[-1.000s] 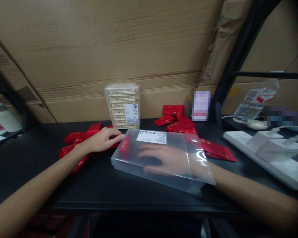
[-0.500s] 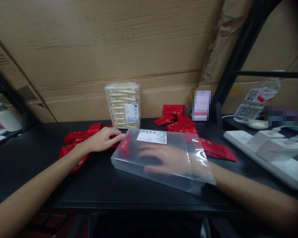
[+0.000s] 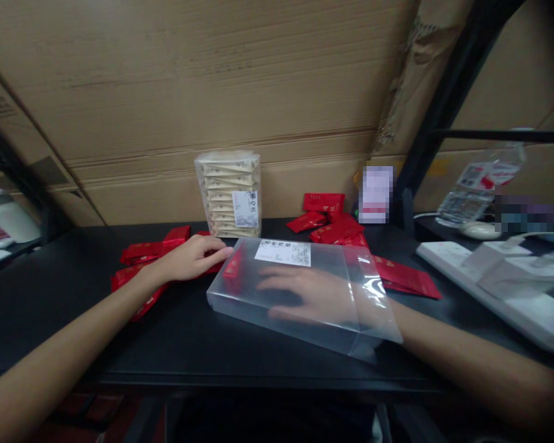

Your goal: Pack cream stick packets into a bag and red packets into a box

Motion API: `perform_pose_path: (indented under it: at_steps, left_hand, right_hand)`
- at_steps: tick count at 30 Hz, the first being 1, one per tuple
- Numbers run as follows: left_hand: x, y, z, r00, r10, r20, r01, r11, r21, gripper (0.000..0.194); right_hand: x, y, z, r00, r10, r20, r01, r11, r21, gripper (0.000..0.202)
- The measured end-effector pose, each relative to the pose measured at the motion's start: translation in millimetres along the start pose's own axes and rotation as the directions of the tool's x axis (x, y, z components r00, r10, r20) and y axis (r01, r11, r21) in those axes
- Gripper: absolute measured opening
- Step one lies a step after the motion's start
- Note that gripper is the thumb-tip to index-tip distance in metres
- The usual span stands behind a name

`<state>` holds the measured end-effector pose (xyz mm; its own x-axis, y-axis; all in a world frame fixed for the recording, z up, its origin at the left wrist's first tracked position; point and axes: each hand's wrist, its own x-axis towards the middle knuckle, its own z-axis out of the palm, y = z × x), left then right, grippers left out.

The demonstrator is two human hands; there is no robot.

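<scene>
1. Right hand (image 3: 311, 295): seen through the plastic, inside the clear box (image 3: 277, 325), the wrist passing through its right-hand end. The fingers were spread, thumb well apart from the forefinger; nothing showed between them.
2. Left hand (image 3: 191, 257): at the box's far left corner, the thumb tip at its edge. The fingers were loosely bent, with a narrow gap above the thumb; whether they gripped anything could not be told.
3. The clear box lay flat on the black surface (image 3: 175, 344). A red packet (image 3: 232, 266) showed through its left end.
4. White label (image 3: 283, 253) on the box top: bold dark Chinese characters above small print, too blurred to read surely.
5. Behind, a pack of pale packets (image 3: 228, 181) stood upright; its white label (image 3: 245, 209) carried similar characters, equally unclear.
6. Red packets (image 3: 336, 231) lay behind the box, bearing gold marks, illegible.
7. The bottle (image 3: 477, 184) at right had a red-and-white label with a square code.
</scene>
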<state>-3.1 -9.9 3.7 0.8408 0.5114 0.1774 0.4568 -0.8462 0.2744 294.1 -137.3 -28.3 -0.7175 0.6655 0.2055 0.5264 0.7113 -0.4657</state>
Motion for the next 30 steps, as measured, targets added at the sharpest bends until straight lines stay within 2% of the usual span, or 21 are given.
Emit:
perform_pose_path:
  at_steps: [30]
  left_hand:
    - [0.7, -1.6, 2.7, 1.000, 0.012, 0.003, -0.012, 1.000, -0.008, 0.043]
  right_hand:
    - [-1.2, 7.3, 3.0, 0.999, -0.035, -0.011, 0.035, 0.999, 0.037, 0.052]
